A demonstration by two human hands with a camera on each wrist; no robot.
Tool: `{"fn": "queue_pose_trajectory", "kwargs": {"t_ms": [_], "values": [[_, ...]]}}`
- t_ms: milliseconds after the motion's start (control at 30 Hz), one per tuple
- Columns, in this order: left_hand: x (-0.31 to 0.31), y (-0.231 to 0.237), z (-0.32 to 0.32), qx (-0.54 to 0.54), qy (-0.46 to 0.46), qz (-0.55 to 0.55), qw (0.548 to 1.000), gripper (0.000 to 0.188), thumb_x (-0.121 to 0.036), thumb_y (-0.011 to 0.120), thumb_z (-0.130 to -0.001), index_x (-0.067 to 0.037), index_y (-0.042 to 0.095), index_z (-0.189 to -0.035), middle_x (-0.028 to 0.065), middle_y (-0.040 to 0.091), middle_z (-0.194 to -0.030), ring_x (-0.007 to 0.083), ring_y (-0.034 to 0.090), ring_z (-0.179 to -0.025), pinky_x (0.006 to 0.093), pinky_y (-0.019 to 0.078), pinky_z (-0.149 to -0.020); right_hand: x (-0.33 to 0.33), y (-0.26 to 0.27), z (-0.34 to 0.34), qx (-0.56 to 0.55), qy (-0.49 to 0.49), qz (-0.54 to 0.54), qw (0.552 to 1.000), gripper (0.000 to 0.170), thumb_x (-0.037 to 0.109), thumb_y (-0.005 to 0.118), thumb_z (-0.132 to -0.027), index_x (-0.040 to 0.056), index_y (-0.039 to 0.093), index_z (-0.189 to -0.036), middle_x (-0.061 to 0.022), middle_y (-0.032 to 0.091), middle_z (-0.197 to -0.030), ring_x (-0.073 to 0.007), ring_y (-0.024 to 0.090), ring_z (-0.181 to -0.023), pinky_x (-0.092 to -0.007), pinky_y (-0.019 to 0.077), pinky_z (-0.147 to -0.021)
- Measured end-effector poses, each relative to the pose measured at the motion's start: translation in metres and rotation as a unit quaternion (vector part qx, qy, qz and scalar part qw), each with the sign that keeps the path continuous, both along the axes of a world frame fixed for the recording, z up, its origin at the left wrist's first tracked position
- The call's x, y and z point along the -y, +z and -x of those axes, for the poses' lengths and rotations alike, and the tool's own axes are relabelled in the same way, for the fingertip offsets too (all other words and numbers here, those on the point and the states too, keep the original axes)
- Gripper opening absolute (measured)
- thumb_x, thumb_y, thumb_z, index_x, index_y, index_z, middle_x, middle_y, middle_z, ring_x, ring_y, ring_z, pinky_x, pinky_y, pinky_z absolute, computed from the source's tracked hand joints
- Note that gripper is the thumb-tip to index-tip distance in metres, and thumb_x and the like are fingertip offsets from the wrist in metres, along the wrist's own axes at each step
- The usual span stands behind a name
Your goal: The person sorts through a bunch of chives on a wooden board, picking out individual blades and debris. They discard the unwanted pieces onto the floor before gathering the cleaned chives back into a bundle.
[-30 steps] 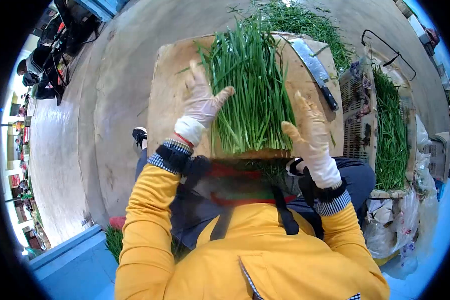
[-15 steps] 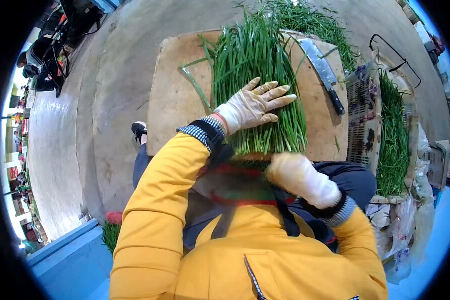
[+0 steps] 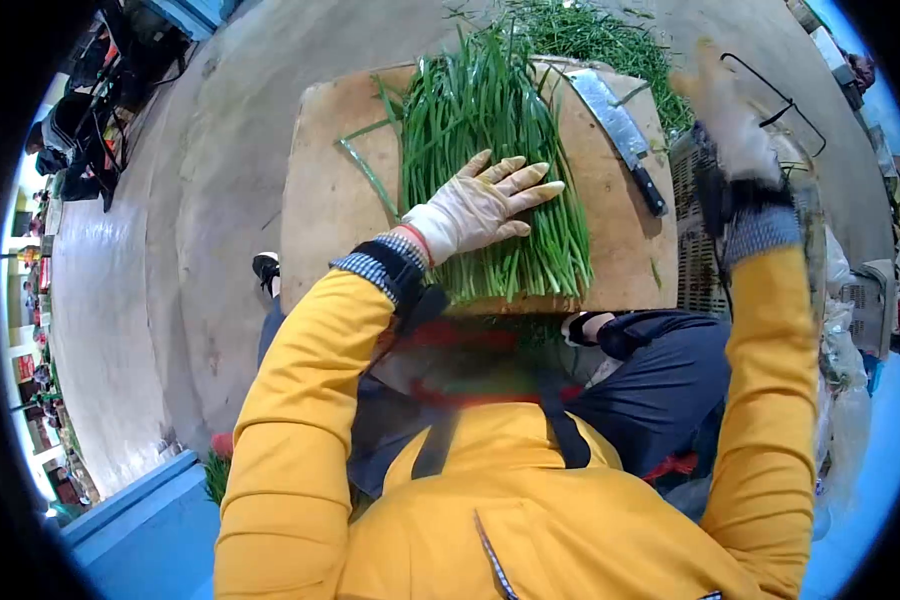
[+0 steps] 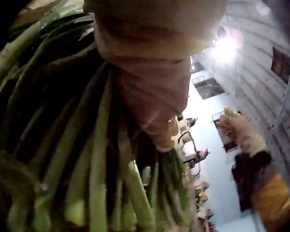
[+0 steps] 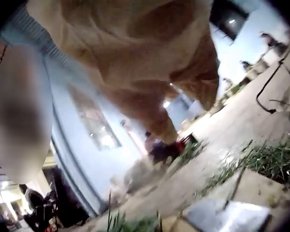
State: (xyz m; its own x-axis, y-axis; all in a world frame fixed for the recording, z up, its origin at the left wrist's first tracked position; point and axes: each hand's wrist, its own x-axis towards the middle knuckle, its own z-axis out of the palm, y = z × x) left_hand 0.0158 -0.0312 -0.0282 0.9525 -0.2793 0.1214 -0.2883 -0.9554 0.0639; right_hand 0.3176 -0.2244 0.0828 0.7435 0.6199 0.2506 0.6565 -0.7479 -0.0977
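A thick bundle of green stalks (image 3: 470,120) lies on a wooden board (image 3: 340,170), cut ends toward the body. The gloved left hand (image 3: 482,205) rests flat on the lower part of the bundle, fingers spread. In the left wrist view its fingers (image 4: 154,111) lie over the pale stalks (image 4: 99,169). Blurred by motion, the gloved right hand (image 3: 730,120) is raised beyond the board's right side, above a crate; nothing shows in it, and its finger pose is unclear. A cleaver (image 3: 615,120) lies on the board right of the bundle, handle toward the body.
Loose greens (image 3: 610,45) lie on the floor behind the board. A plastic crate (image 3: 695,260) stands to the right, with clear plastic bags (image 3: 840,350) near it. One long leaf (image 3: 368,172) lies on the board's left part. A dark cart (image 3: 85,130) stands at the far left.
The left hand came down onto the bundle and has stayed there. The right hand first dropped near the board's front edge, then swung up and out to the right.
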Motion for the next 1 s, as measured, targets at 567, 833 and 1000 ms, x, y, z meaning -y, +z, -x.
{"fn": "queue_pose_trajectory", "kwargs": {"t_ms": [567, 833, 1000], "values": [[0.026, -0.006, -0.046, -0.066, -0.07, -0.005, 0.995, 0.06, -0.051, 0.045, -0.094, -0.028, 0.031, -0.148, 0.0026, 0.035, -0.152, 0.023, 0.029, -0.142, 0.0493, 0.0197, -0.116, 0.039, -0.112, 0.278, -0.011, 0.388, 0.12, 0.914, 0.008, 0.016, 0.06, -0.077, 0.0122, 0.059, -0.085, -0.0047, 0.058, -0.077, -0.0219, 0.063, -0.074, -0.0336, 0.0515, -0.056], [0.031, -0.004, -0.051, -0.071, -0.06, 0.016, 0.996, 0.059, -0.05, 0.05, -0.092, -0.027, 0.037, -0.145, 0.0027, 0.043, -0.145, 0.0242, 0.037, -0.136, 0.0486, 0.0228, -0.114, 0.104, -0.062, 0.27, -0.173, 0.283, 0.233, 0.914, 0.018, 0.015, 0.06, -0.084, 0.0143, 0.068, -0.1, -0.0075, 0.064, -0.075, -0.023, 0.067, -0.069, -0.0343, 0.0527, -0.056], [0.032, -0.001, -0.049, -0.089, -0.044, 0.033, 0.995, 0.057, -0.049, 0.051, -0.091, -0.027, 0.042, -0.143, 0.0026, 0.047, -0.141, 0.0239, 0.039, -0.133, 0.0477, 0.022, -0.114, 0.085, -0.099, 0.257, -0.036, 0.261, 0.139, 0.955, 0.022, 0.016, 0.061, -0.084, 0.0163, 0.064, -0.105, -0.0047, 0.059, -0.072, -0.0209, 0.065, -0.066, -0.0359, 0.0513, -0.053]]}}
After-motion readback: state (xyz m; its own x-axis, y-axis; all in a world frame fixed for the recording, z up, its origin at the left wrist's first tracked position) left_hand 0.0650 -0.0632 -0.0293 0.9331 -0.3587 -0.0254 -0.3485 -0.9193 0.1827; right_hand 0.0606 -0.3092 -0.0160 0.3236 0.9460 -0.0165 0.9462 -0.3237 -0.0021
